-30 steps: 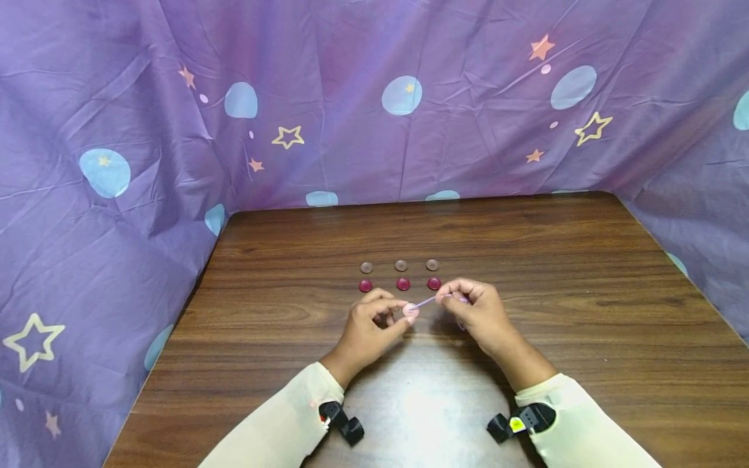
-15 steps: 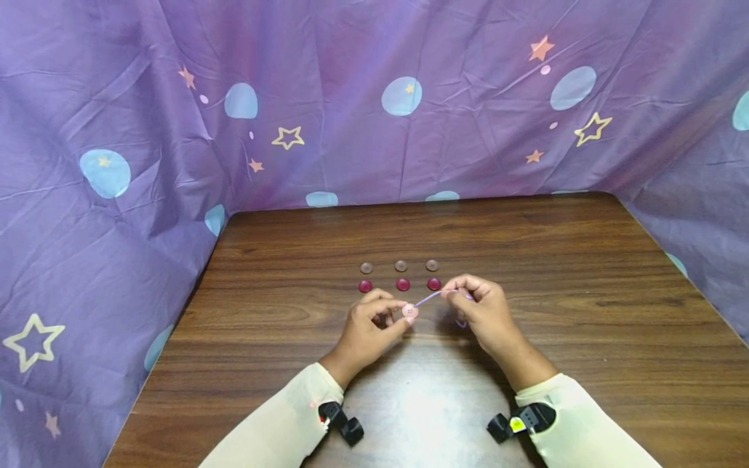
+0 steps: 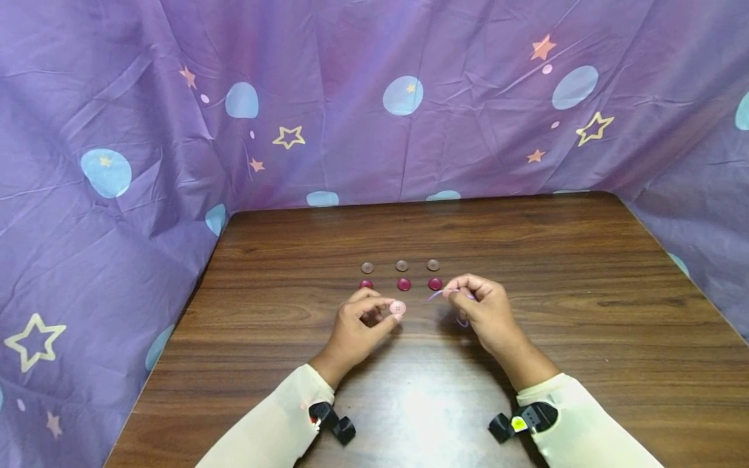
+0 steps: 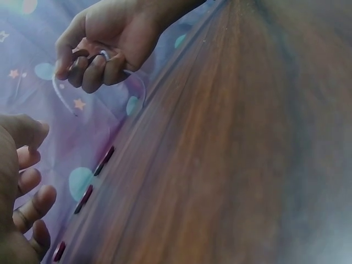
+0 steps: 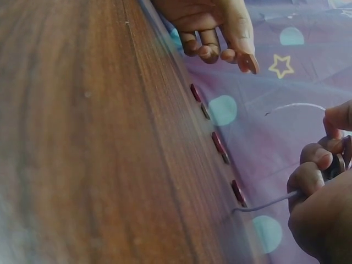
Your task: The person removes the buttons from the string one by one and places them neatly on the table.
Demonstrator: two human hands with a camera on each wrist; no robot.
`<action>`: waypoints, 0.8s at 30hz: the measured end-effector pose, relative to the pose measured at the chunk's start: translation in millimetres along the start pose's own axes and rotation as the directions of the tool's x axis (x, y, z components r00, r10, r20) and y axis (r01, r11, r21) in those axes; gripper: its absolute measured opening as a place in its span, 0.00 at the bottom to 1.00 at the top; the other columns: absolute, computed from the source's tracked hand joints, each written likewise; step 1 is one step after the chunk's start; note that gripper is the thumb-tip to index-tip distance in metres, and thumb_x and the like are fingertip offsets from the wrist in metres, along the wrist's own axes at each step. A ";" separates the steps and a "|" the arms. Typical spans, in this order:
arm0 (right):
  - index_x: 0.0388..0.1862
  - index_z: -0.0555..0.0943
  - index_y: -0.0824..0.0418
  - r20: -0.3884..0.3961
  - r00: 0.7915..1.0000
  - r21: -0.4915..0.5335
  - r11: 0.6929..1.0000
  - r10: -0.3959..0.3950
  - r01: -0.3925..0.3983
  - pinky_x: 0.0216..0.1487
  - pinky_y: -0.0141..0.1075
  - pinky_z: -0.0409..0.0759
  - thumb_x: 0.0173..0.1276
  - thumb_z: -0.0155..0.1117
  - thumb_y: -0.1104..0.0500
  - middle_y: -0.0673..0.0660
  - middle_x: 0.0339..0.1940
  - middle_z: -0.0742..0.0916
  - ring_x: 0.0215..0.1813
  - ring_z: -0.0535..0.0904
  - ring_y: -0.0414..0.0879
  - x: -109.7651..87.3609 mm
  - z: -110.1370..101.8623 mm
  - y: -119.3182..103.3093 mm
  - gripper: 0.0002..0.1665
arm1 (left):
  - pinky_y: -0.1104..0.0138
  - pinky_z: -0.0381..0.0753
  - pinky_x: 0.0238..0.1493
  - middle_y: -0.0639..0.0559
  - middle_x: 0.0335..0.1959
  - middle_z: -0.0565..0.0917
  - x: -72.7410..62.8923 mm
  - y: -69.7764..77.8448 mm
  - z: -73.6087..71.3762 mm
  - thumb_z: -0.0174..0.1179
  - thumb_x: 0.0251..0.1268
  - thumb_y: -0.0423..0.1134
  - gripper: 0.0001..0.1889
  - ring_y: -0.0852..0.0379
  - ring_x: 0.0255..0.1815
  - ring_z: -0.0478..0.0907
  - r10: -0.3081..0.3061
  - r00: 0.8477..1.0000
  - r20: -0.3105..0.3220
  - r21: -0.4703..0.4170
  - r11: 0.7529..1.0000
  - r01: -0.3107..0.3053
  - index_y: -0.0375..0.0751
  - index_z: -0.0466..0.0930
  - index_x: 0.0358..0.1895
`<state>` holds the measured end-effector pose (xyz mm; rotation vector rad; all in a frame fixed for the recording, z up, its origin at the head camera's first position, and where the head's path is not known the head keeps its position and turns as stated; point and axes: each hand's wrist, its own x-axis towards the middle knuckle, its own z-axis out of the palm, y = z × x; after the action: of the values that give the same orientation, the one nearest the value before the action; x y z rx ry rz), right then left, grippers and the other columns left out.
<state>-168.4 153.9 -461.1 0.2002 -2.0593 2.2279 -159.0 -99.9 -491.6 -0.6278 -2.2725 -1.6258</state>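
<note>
My left hand pinches a pale pink four-hole button between thumb and index finger, above the table. To its right, my right hand pinches a thin purple string. The string's free end points toward the button, with a gap between them. In the right wrist view, another stretch of string hangs below the curled fingers, and dark disc-like things show partly among those fingers. Beyond the hands lie a row of dark red buttons and a row of brown buttons.
The brown wood-grain table carries both button rows near its middle. A purple curtain with stars and blue circles stands along the back and sides. Each sleeved wrist wears a black camera mount.
The string, which met the pink button before, is now apart from it. My left hand has shifted slightly left with the button, while my right hand moved slightly right, still holding the string.
</note>
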 end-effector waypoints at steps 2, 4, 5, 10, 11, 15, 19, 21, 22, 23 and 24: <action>0.29 0.87 0.52 0.000 1.000 -0.002 1.000 0.003 -0.003 0.19 0.29 0.65 0.69 0.59 0.77 0.42 0.17 0.72 0.19 0.67 0.33 -0.1 -0.1 0.0 0.22 | 0.70 0.85 0.37 0.41 0.41 0.87 -0.6 -1.7 -1.8 0.78 0.62 0.30 0.12 0.47 0.34 0.84 0.003 1.000 -0.009 -0.002 1.000 -0.003 0.38 0.94 0.48; 0.29 0.87 0.52 -0.001 1.000 -0.004 1.000 0.005 -0.005 0.19 0.29 0.65 0.69 0.59 0.77 0.41 0.17 0.72 0.19 0.67 0.33 -0.1 -0.2 0.0 0.22 | 0.71 0.84 0.36 0.42 0.41 0.87 -1.2 -3.2 -3.9 0.79 0.62 0.30 0.12 0.47 0.34 0.84 0.001 1.000 -0.016 -0.004 1.000 -0.001 0.38 0.94 0.48; 0.29 0.87 0.52 -0.002 1.000 -0.005 1.000 0.006 -0.006 0.19 0.29 0.65 0.69 0.59 0.77 0.41 0.17 0.72 0.19 0.67 0.33 -0.1 -0.2 -0.1 0.22 | 0.71 0.84 0.36 0.42 0.41 0.87 -1.5 -3.5 -5.1 0.79 0.62 0.30 0.12 0.47 0.34 0.84 0.000 1.000 -0.019 -0.002 1.000 0.000 0.38 0.94 0.48; 0.29 0.87 0.52 0.001 1.000 -0.007 1.000 0.006 -0.006 0.19 0.29 0.66 0.69 0.59 0.77 0.41 0.17 0.72 0.19 0.67 0.33 0.1 -0.1 -0.1 0.22 | 0.71 0.83 0.36 0.43 0.42 0.88 -3.6 -5.7 -12.5 0.79 0.62 0.30 0.11 0.47 0.35 0.83 -0.011 0.999 -0.032 0.009 1.000 0.012 0.40 0.94 0.48; 0.29 0.87 0.52 0.003 1.000 -0.007 1.000 0.005 -0.005 0.19 0.29 0.65 0.69 0.59 0.78 0.41 0.17 0.72 0.19 0.67 0.33 0.1 -0.1 -0.1 0.22 | 0.72 0.82 0.36 0.44 0.42 0.88 -4.0 -6.3 -14.1 0.79 0.63 0.31 0.11 0.47 0.36 0.83 -0.016 0.999 -0.035 0.013 1.000 0.017 0.40 0.94 0.48; 0.29 0.87 0.53 0.008 1.000 -0.013 1.000 -0.003 0.003 0.19 0.28 0.65 0.69 0.59 0.77 0.42 0.17 0.72 0.19 0.67 0.33 0.1 -0.3 -0.3 0.21 | 0.73 0.80 0.35 0.43 0.43 0.88 -3.8 -7.0 -20.6 0.79 0.63 0.31 0.11 0.47 0.36 0.82 -0.029 0.998 -0.055 0.031 0.999 0.031 0.41 0.94 0.48; 0.29 0.87 0.53 0.010 1.000 -0.019 1.000 -0.012 0.012 0.19 0.26 0.65 0.70 0.60 0.77 0.42 0.17 0.72 0.19 0.67 0.33 0.4 -0.5 -0.6 0.21 | 0.73 0.79 0.35 0.40 0.43 0.89 -2.2 -7.2 -25.1 0.79 0.64 0.33 0.10 0.46 0.35 0.82 -0.034 0.997 -0.065 0.049 0.998 0.038 0.41 0.95 0.48; 0.29 0.87 0.52 0.009 1.000 -0.021 1.000 -0.013 0.013 0.20 0.25 0.65 0.70 0.60 0.77 0.42 0.17 0.72 0.20 0.67 0.33 0.4 -0.5 -0.6 0.21 | 0.72 0.80 0.35 0.40 0.44 0.89 -1.7 -7.3 -26.5 0.79 0.64 0.33 0.11 0.45 0.36 0.83 -0.046 0.997 -0.057 0.056 0.997 0.049 0.41 0.95 0.48; 0.29 0.87 0.52 0.009 1.000 -0.022 1.000 -0.012 0.012 0.20 0.25 0.65 0.70 0.60 0.77 0.41 0.17 0.72 0.20 0.67 0.33 0.4 -0.6 -0.5 0.22 | 0.71 0.81 0.36 0.40 0.44 0.89 -1.5 -7.8 -27.3 0.79 0.64 0.33 0.11 0.46 0.36 0.83 -0.051 0.997 -0.051 0.060 0.997 0.054 0.40 0.95 0.48; 0.29 0.87 0.52 0.009 1.000 -0.023 1.000 -0.011 0.011 0.20 0.25 0.65 0.70 0.60 0.77 0.41 0.17 0.73 0.19 0.67 0.33 0.3 -0.7 -0.5 0.22 | 0.71 0.82 0.36 0.41 0.45 0.89 -1.3 -8.3 -28.0 0.79 0.64 0.34 0.11 0.46 0.36 0.83 -0.057 0.997 -0.044 0.064 0.996 0.060 0.40 0.95 0.48; 0.29 0.87 0.52 0.009 1.000 -0.024 1.000 -0.008 0.008 0.20 0.25 0.66 0.70 0.60 0.77 0.42 0.17 0.73 0.19 0.67 0.33 0.1 -0.7 -0.5 0.22 | 0.70 0.82 0.36 0.41 0.44 0.89 -1.1 -9.0 -28.8 0.79 0.63 0.34 0.11 0.47 0.36 0.84 -0.062 0.997 -0.039 0.069 0.995 0.065 0.40 0.94 0.48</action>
<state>-168.5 154.7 -460.6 0.2161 -2.0849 2.2006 -163.3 -129.8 -490.0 -0.5100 -2.3343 -1.5639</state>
